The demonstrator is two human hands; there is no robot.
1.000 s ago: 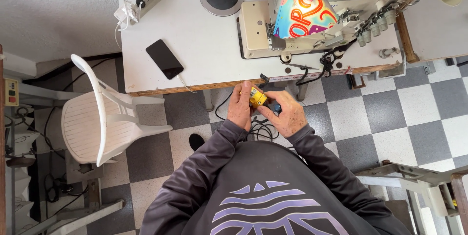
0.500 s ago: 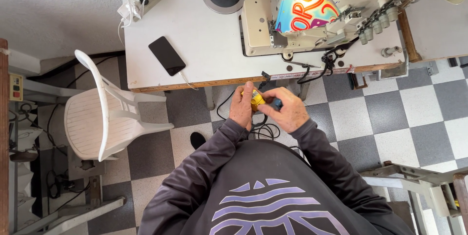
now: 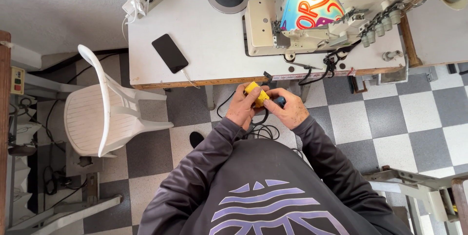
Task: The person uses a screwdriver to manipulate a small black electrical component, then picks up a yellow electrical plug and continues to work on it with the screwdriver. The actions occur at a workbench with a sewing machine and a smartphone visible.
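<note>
two hands, one yellow object

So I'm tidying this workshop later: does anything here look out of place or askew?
Little stands out. Black cables lie in a loose tangle on the checkered floor under the table edge, below both hands, left and right, which hold a small yellow object. The phone lies askew.

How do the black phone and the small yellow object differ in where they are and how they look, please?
The phone lies flat on the white table, untouched; the yellow object is held in the air in front of the table edge by the left hand and right hand. The phone is black, flat and rectangular; the yellow object is bright and chunkier. The phone looks larger. Each seems to have a cable leading from it.
</note>
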